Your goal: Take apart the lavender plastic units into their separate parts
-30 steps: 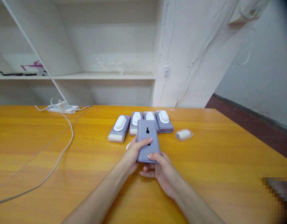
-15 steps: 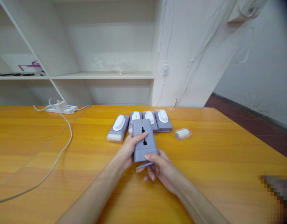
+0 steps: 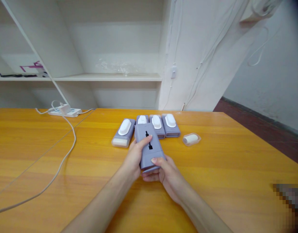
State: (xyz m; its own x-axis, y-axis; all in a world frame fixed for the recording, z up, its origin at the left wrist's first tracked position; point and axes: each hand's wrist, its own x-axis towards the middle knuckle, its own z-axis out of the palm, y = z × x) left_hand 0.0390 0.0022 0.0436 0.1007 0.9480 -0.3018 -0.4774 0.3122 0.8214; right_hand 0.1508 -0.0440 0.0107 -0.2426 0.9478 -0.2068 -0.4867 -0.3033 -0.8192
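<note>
Over the yellow worktop (image 3: 212, 168), a row of four purple cases (image 3: 149, 127) with white tops lies just behind my hands. I've got the purple case (image 3: 149, 149) lifted, my left hand (image 3: 134, 158) gripping its side, my right hand (image 3: 164, 173) clasping its near end. Off right, a small clear capsule (image 3: 191, 139).

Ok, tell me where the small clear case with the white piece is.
In the head view, the clear case lies on the table, alone on the right, just right of the row of purple boxes and beyond the right hand.
</note>
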